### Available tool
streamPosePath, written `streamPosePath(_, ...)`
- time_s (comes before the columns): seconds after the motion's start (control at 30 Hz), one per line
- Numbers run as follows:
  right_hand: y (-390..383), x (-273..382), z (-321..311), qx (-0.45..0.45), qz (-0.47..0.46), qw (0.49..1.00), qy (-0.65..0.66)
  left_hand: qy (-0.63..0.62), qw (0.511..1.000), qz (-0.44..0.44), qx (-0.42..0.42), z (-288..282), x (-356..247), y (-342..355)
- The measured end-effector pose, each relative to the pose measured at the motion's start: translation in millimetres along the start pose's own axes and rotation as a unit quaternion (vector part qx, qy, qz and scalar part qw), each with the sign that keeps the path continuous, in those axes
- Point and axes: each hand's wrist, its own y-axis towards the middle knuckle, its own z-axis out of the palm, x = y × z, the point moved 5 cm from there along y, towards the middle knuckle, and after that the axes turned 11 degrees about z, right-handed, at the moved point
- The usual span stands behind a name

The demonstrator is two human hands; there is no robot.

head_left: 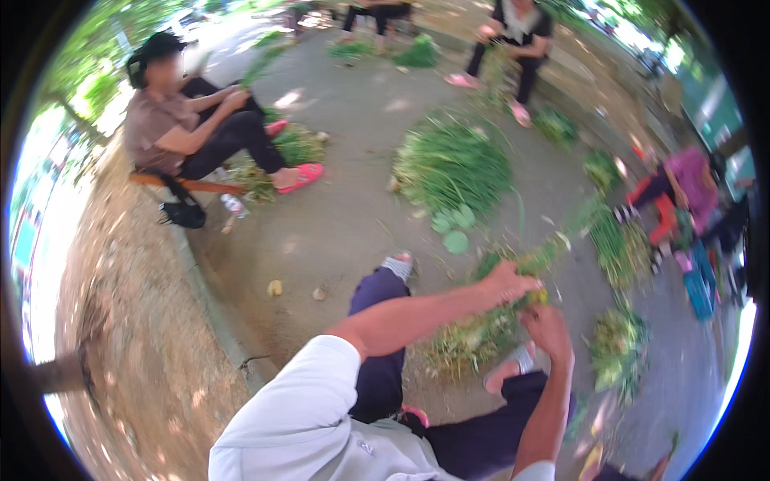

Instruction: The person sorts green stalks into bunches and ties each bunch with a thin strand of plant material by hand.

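My left hand (505, 284) reaches across to the right, closed round a bunch of long thin green stalks (547, 255) that look like spring onions or chives. The leafy ends point up and right, away from me. Close below it, my right hand (549, 329) has its fingers curled in near some yellowish leaves (536, 297); what it pinches is too small to make out. Under both hands a loose pile of pale, straw-like trimmings and greens (469, 341) lies on the ground between my feet.
A large heap of greens (453, 164) lies ahead, with round leaves (455, 228) at its near edge. Smaller piles (618, 345) line the right side. Seated people work around: one at left (188, 120), one at the back (521, 40), one at right (682, 192). A curb (200, 297) runs along my left.
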Motion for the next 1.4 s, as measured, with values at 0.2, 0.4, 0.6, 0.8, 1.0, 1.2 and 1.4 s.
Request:
streamPosePath(0.2, 20, 10, -26, -0.079, -0.041, 0.995, 0.052, 0.078, 0.996, 0.047, -0.012, -8, 2, 7)
streamPosePath(0.4, 23, -8, 9, -0.09, 0.014, 0.996, -0.001, 0.169, 0.982, 0.085, 0.014, -8, 9, 13)
streamPosePath(0.6, 20, -4, -10, -0.132, -0.008, 0.991, 0.037, 0.162, 0.978, 0.127, 0.015, 1, 1, 9)
streamPosePath(0.8, 20, -17, -25, -0.182, 0.064, 0.974, 0.118, 0.124, 0.99, 0.062, 0.002, -4, 10, 12)
streamPosePath(1.0, 16, -27, -53, -0.274, 0.117, 0.917, 0.267, 0.106, 0.993, 0.047, 0.018, -2, 5, 10)
streamPosePath(1.2, 26, -40, -56, -0.269, 0.083, 0.893, 0.352, 0.118, 0.99, 0.047, 0.056, 8, -2, 4)
streamPosePath(1.4, 30, -36, -57, -0.249, 0.05, 0.872, 0.419, 0.124, 0.987, 0.04, 0.098, 15, -6, -3)
